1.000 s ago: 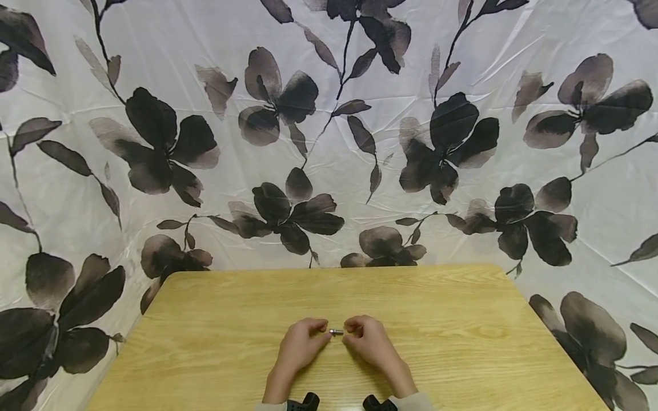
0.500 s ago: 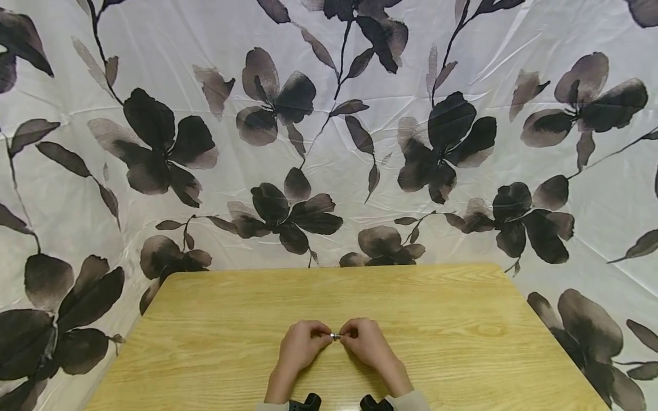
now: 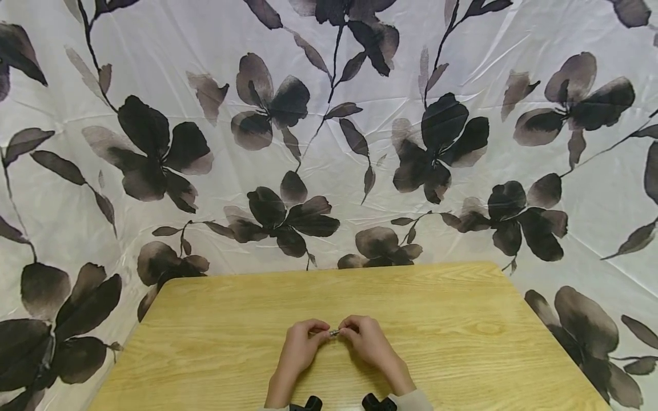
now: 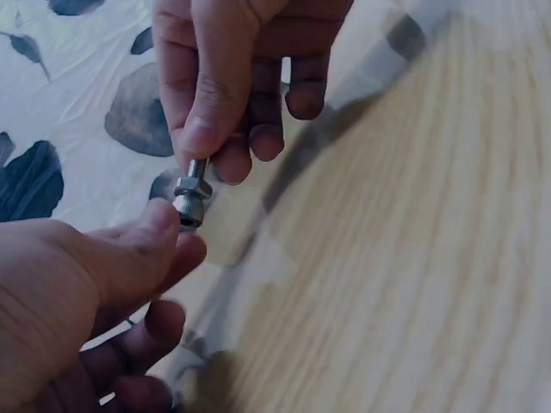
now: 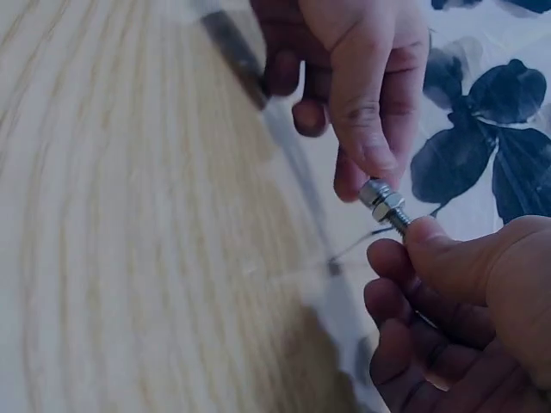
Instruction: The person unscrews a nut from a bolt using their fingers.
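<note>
Between my two hands is a small metal bolt (image 3: 334,333) with a knurled, cylindrical socket head (image 4: 188,209). A hex nut (image 5: 390,206) sits on its thread close to the head. My right hand (image 3: 367,339) pinches the threaded shank between thumb and index finger, covering the shank's far end. At the head end, my left hand (image 3: 302,345) holds the bolt with thumb and index fingertips. The other fingers of both hands curl loosely. In the head view, both hands appear over the table's near middle, with the bolt slightly tilted.
A light wood-grain table (image 3: 231,308) with rounded far corners lies under the hands. Behind and beside it hangs a white cloth (image 3: 380,188) with dark flower prints. Black wrist devices (image 3: 379,403) sit at both cuffs.
The fingertips of both hands come closer together around the bolt, so less of it shows. The bolt tilts slightly, its right end higher. The head view shifts a little.
</note>
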A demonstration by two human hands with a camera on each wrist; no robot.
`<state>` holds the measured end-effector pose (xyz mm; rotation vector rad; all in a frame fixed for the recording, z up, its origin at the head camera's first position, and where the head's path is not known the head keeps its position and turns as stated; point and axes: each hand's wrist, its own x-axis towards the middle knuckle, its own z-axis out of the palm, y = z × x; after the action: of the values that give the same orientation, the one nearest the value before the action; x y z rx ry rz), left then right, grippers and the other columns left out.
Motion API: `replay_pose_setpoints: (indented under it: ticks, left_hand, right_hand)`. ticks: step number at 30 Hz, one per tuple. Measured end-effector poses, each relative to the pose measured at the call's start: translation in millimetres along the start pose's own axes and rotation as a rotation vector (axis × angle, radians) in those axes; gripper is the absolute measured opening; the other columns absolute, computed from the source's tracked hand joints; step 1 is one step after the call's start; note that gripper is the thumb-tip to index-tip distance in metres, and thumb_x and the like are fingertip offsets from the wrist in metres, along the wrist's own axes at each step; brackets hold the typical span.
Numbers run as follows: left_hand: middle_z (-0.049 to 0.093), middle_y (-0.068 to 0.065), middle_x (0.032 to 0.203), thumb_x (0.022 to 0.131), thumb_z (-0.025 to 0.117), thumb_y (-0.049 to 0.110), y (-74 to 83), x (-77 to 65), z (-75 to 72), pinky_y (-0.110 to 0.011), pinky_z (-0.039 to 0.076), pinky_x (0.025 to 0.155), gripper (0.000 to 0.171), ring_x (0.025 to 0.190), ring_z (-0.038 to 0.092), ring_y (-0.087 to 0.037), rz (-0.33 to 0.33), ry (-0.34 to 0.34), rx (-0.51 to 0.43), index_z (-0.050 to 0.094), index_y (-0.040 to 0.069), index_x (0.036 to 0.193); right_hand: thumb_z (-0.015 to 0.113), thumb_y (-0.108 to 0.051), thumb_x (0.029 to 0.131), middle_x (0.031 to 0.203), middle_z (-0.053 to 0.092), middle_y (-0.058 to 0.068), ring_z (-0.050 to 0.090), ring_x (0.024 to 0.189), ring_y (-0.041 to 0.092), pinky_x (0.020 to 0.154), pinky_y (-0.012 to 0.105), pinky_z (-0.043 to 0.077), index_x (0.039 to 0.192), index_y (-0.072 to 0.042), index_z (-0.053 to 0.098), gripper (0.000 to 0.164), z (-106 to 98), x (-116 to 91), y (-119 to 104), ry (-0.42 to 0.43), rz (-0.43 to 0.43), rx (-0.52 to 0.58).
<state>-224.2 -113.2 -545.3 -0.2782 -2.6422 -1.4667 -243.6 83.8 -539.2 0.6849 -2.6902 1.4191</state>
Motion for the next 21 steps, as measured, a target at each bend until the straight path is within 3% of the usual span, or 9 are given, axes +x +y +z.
replay_pose_setpoints:
  ticks: [4,11,17,21]
  left_hand:
    - [0.078,-0.004,0.091,0.092,0.077,0.01,2.2,2.7,-0.9,-0.021,0.055,0.068,0.012,0.077,0.069,-0.009,0.019,0.034,-0.079,0.079,0.003,0.101]
    - [0.079,-0.001,0.095,0.092,0.079,0.015,17.2,3.3,-8.3,-0.022,0.055,0.069,0.011,0.077,0.067,-0.007,0.042,0.096,-0.084,0.081,0.01,0.102]
    - [0.079,0.003,0.092,0.091,0.08,0.021,29.1,1.5,-12.2,-0.021,0.049,0.065,0.007,0.08,0.067,-0.008,0.056,0.168,-0.135,0.082,0.018,0.097]
    - [0.079,0.003,0.094,0.091,0.081,0.019,35.8,-0.9,-14.4,-0.023,0.049,0.066,0.009,0.084,0.067,-0.014,0.092,0.196,-0.174,0.082,0.017,0.099]
  right_hand:
    - [0.07,-0.011,0.098,0.092,0.077,0.001,0.066,0.084,0.005,0.074,0.022,0.054,0.096,-0.01,0.077,0.007,-4,2,-4,0.034,0.028,0.061]
    - [0.071,-0.011,0.097,0.094,0.079,0.008,0.073,0.084,0.017,0.072,0.022,0.056,0.099,-0.005,0.078,0.01,-16,2,-17,0.09,0.013,0.206]
    - [0.07,-0.014,0.098,0.099,0.079,0.011,0.076,0.095,0.028,0.082,0.023,0.057,0.104,-0.004,0.078,0.014,-21,0,-26,0.108,0.005,0.295]
    - [0.07,-0.016,0.099,0.102,0.079,0.011,0.076,0.097,0.029,0.084,0.023,0.058,0.107,-0.004,0.078,0.016,-25,-3,-34,0.115,0.004,0.333]
